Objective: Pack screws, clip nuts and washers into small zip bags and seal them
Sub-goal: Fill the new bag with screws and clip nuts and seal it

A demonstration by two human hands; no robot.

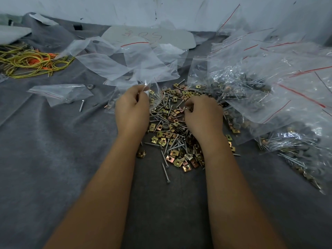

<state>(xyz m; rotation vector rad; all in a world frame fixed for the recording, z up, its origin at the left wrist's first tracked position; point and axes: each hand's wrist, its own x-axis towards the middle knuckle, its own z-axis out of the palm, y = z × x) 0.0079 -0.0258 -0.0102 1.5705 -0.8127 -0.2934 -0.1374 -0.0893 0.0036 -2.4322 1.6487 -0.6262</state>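
Two bare hands reach out over a gray cloth (53,159). The left hand (132,110) pinches the top edge of one small zip bag (154,95) between thumb and fingers, and the bag hangs down on the hand's right side with a few clip nuts showing inside. The right hand (203,114) is curled with its fingertips down in the pile of parts (172,133); it seems to be picking at small bits, but what it holds is hidden, so I cannot tell.

The pile lies between and under the two hands — too many pieces to count. It has gold clip nuts (177,161), thin silver screws (165,170) and a few gray washers (166,126) mixed together. One lone screw (82,105) lies apart at nine o'clock from the left hand.

At two to four o'clock sits a big heap of filled bags (269,105) with red lines — again too many to count. At twelve o'clock lie loose empty bags (125,60). One flat bag (61,93) lies at ten o'clock. Far off at ten o'clock is one tangle of yellow and orange cords (30,60).
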